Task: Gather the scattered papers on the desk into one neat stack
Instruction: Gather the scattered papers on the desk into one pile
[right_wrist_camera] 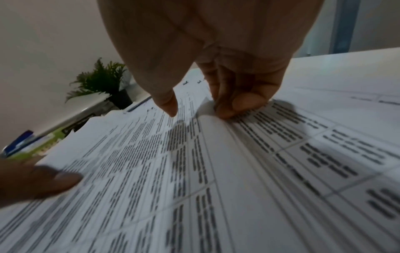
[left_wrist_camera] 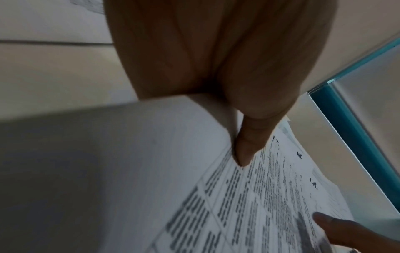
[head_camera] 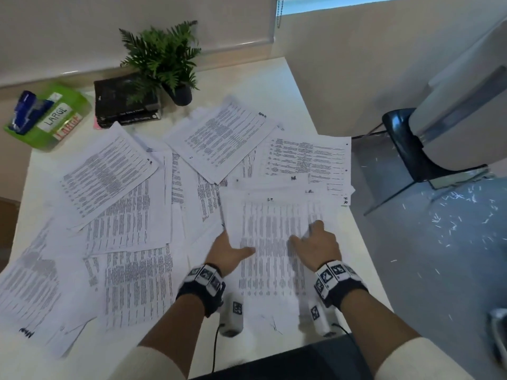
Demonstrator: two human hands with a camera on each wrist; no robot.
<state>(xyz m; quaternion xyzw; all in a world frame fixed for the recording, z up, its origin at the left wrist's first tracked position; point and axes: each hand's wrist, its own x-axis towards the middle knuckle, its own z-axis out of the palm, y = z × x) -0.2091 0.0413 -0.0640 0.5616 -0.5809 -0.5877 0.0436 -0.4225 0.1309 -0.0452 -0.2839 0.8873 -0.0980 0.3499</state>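
Note:
Many printed sheets lie scattered and overlapping over the white desk [head_camera: 282, 86], among them one at the left [head_camera: 109, 174] and one at the back [head_camera: 219, 138]. A table-printed sheet [head_camera: 274, 242] lies nearest me. My left hand [head_camera: 230, 253] pinches its left edge, thumb [left_wrist_camera: 244, 154] on top and fingers hidden under the lifted paper [left_wrist_camera: 259, 205]. My right hand [head_camera: 315, 242] rests on the sheet's right part. Its curled fingertips [right_wrist_camera: 233, 106] dig into the sheet [right_wrist_camera: 216, 171], which buckles into a ridge beside them. The right thumb hovers just above the paper.
At the back left stand a green tray [head_camera: 76, 105] with a blue stapler [head_camera: 24, 111], a pile of black books [head_camera: 126, 102] and a potted fern [head_camera: 164, 58]. The desk's right edge [head_camera: 356, 229] runs close to my right hand. A dark chair [head_camera: 411, 149] stands on the floor beyond.

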